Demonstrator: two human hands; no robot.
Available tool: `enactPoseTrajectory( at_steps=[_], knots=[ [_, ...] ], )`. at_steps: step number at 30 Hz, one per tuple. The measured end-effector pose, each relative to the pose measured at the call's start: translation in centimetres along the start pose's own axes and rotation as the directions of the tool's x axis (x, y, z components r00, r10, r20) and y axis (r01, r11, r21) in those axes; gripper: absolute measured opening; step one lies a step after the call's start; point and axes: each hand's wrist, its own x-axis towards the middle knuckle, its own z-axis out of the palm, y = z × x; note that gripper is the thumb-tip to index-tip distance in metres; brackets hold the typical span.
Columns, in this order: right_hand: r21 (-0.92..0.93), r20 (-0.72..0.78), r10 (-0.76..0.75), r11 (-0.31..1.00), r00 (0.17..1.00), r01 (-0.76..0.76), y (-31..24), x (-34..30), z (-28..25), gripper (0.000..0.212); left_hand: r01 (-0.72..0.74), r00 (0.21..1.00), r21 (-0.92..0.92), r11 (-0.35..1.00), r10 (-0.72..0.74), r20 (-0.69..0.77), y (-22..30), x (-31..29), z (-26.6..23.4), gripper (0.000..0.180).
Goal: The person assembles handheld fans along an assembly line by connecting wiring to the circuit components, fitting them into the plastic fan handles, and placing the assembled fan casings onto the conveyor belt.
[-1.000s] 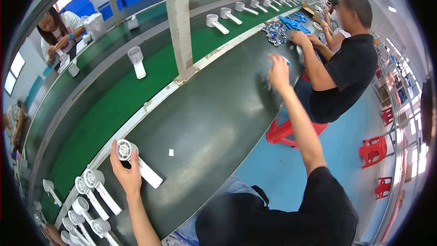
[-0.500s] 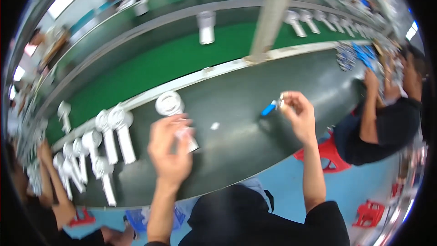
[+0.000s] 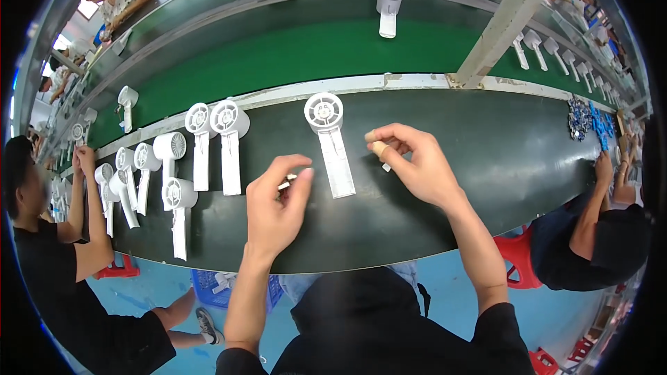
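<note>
A white handheld fan (image 3: 338,167) lies on the dark green table between my hands, its round head away from me and its handle toward me. My left hand (image 3: 274,198) is left of the handle, fingers curled around a small white piece (image 3: 287,182). On the right, my right hand (image 3: 415,163) hovers with thumb and forefinger pinched close together. Tan coverings are on those fingertips; what they hold, if anything, does not show. Just under this hand is another small white piece (image 3: 386,167), partly hidden.
Several white fans (image 3: 230,153) lie at the left of the table. Beyond a pale rail (image 3: 389,82), a green belt (image 3: 278,48) carries more fans. A metal post (image 3: 511,21) rises at the rail. Co-workers sit left and right; blue parts (image 3: 601,125) lie far right.
The view has swung left, so the table's things appear farther right. The blue item at my right hand is no longer visible. My left hand has moved off the fan's handle.
</note>
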Motion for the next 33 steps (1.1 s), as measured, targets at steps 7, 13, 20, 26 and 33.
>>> enactPoseTrajectory(
  at_steps=[7, 13, 20, 26, 33],
  knots=[
    [-0.115, 0.06, -0.096, 0.988, 0.994, 0.102, 0.2, 1.2, 2.6, 0.016, -0.368, 0.919, 0.505, 0.781, 0.389, 0.069, -2.0, 2.3, 3.3, 0.02],
    [-0.109, 0.055, -0.146, 0.982, 0.988, 0.152, 0.1, 2.6, 3.2, 0.015, -0.341, 0.917, 0.496, 0.798, 0.399, -0.012, -3.1, 2.6, 4.3, 0.012],
    [-0.151, 0.149, -0.371, 0.907, 0.916, 0.392, 1.4, 3.8, 4.5, 0.016, -0.405, 0.897, 0.404, 0.82, 0.441, 0.004, -3.8, 2.9, 2.5, 0.013],
    [-0.197, 0.139, -0.392, 0.889, 0.909, 0.414, 1.8, 4.0, 5.4, 0.014, -0.398, 0.905, 0.343, 0.851, 0.426, -0.007, -4.8, 3.2, 1.9, 0.015],
    [-0.192, -0.005, -0.486, 0.858, 0.874, 0.476, 2.8, 4.0, 6.7, 0.013, -0.082, 0.992, -0.052, 0.995, 0.086, 0.094, -4.1, 2.8, 1.6, 0.028]
  ],
)
